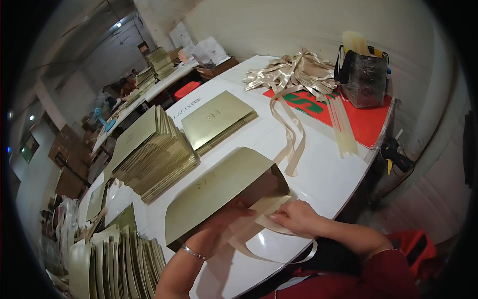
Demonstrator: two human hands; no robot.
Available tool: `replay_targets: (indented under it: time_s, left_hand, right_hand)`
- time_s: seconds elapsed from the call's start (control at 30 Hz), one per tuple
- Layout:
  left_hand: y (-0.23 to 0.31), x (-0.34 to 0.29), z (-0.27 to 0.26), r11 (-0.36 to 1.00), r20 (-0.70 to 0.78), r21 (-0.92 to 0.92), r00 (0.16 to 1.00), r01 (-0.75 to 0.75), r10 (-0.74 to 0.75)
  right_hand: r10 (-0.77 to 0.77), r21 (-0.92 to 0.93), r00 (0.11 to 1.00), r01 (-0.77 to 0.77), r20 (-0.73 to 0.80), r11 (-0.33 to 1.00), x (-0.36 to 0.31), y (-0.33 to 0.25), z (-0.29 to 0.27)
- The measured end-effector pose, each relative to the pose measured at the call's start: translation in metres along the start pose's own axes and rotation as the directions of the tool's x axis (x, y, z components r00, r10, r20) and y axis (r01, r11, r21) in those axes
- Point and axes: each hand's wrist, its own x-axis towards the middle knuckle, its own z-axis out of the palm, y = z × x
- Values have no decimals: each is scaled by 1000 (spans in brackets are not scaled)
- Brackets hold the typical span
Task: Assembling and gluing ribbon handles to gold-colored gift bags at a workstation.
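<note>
A gold paper bag [219, 184] lies on its side before me, its open mouth facing right and toward me. My left hand [231, 215] reaches into the mouth, a metal bangle on its wrist; the shade and the bag's wall hide most of its fingers. At the mouth's near corner my right hand [295, 218] is closed, thumb and fingers pinched on a cream ribbon [266, 224] beside the bag's edge. The ribbon's slack loops down over the table's near edge.
Stacked flat gold bags [154, 154] stand left, with a lower pile [219, 119] behind. More bags [117, 264] lean at lower left. Farther off lie a ribbon heap [298, 74], glue sticks [342, 127] and a black bin [363, 77]. A glue gun [396, 155] hangs at the right edge.
</note>
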Motion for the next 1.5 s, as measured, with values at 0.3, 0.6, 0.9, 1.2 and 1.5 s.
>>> replay_targets:
  time_s: [0.3, 0.6, 0.9, 1.2, 1.5]
  left_hand:
    - [31, -72, 36, 721, -145, 522, 786, -455, 601]
    - [13, -133, 50, 800, -256, 416, 788, -432, 560]
    - [-24, -186, 23, 932, -111, -362, 991, 24, -69]
    - [-76, -152, 52, 613, -327, -768, 937, -188, -122]
    - [-64, -138, 39, 238, -262, -954, 894, -183, -364]
  right_hand:
    - [-2, 786, 940, -284, 341, 549, 0, -21, 26]
    - [-294, 851, 838, -322, 460, 415, -10, -48, 62]
    - [-319, 509, 776, -3, 544, 861, -12, -73, 56]
    - [-268, -322, 752, 536, 602, 781, 98, -88, 66]
    - [-7, -69, 808, 59, 590, 996, 146, -101, 53]
